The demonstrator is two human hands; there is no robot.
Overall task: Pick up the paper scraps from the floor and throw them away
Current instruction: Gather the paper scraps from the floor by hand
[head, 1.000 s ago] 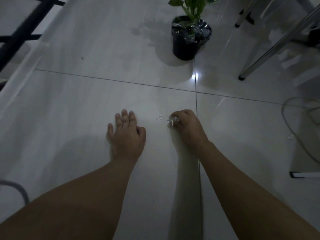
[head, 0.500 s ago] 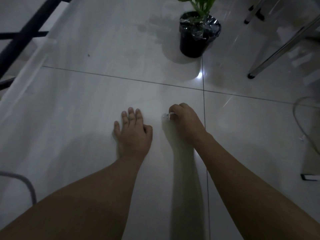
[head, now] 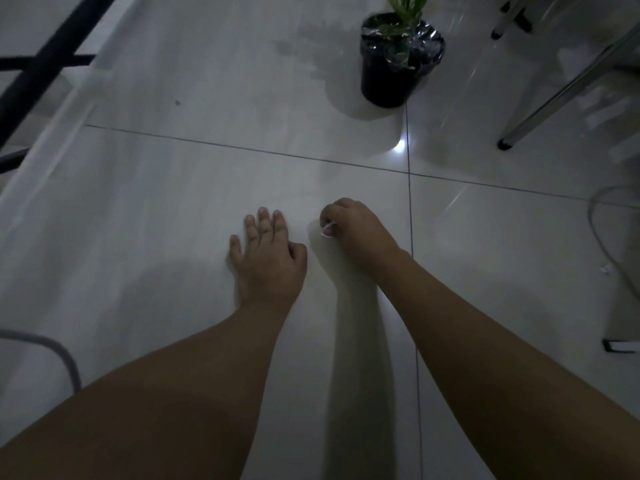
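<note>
My right hand is curled into a loose fist just above the pale tiled floor, pinching small white paper scraps that poke out between thumb and fingers. Flat on the tile to its left lies my left hand, palm down, fingers spread and nothing in it. One more small white scrap lies on the floor at the far right, near a grey cable.
A black pot with a green plant stands on the floor ahead. Metal chair legs slant at the upper right. A grey cable loops at the right edge, and a dark frame crosses the upper left.
The tiny white scraps that lay between my hands a second ago are gone from the floor. My right hand has shifted slightly left and closed over them. The view has drifted.
</note>
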